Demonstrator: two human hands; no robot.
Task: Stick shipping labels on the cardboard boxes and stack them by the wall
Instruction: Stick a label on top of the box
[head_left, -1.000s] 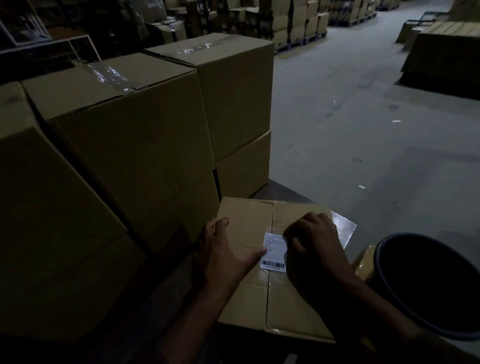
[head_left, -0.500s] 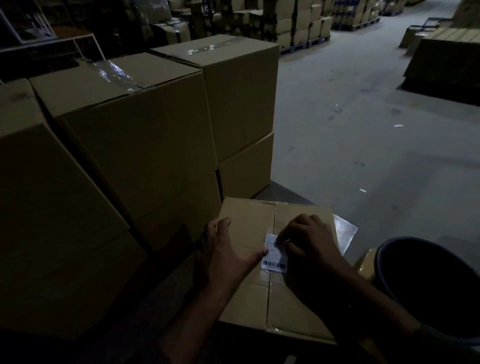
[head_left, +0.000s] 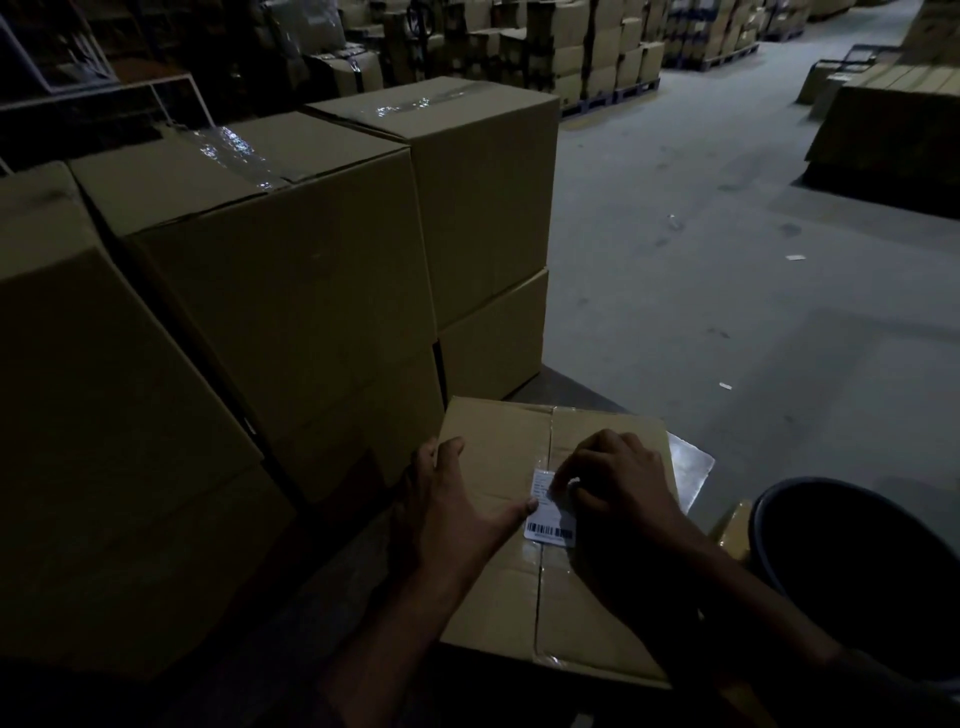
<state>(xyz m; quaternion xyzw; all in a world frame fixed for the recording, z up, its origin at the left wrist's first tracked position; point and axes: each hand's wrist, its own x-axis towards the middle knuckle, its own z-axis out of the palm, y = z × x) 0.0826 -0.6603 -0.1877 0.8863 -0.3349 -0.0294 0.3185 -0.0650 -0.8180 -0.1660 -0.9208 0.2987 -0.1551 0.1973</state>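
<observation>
head view, looking down, close over hands (head_left: 524, 499)

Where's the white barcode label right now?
Low centre of the head view, the white barcode shipping label lies across the taped seam of the small cardboard box, between left hand and right hand.

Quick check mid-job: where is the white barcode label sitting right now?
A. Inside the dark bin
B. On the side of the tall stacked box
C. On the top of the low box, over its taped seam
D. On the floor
C: the label lies on top of the low box, across its centre seam, with the right hand pressing it and the left hand resting beside it.
</observation>
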